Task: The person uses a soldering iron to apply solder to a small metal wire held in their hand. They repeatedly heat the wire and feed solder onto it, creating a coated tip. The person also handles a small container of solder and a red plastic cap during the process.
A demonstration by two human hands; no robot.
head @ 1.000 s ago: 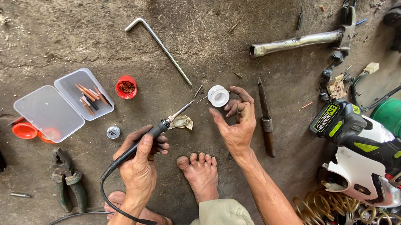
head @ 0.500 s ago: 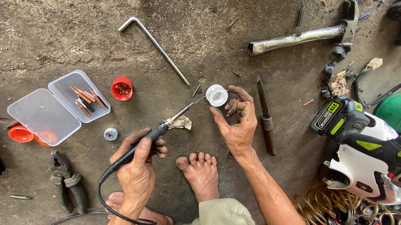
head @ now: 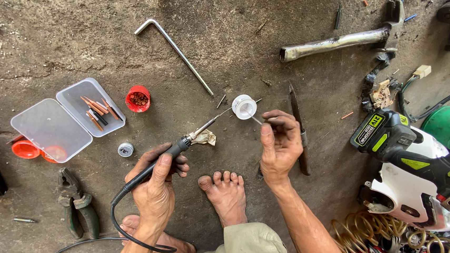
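Beside the clear box (head: pixel 67 118) — red cap (head: pixel 138 99)

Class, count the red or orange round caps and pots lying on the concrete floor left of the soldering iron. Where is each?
2: a red pot right of the clear box, and an orange cap at the box's lower left. Another orange piece may lie hidden beneath the box.

Workshop — bare concrete floor (head: pixel 58 25), pliers (head: pixel 77 206), cordless drill (head: pixel 408 150)

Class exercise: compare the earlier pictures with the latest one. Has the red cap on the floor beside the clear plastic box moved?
No. The red cap sits just right of the open clear plastic box, as before; the slight shift matches the whole view drifting with the camera.
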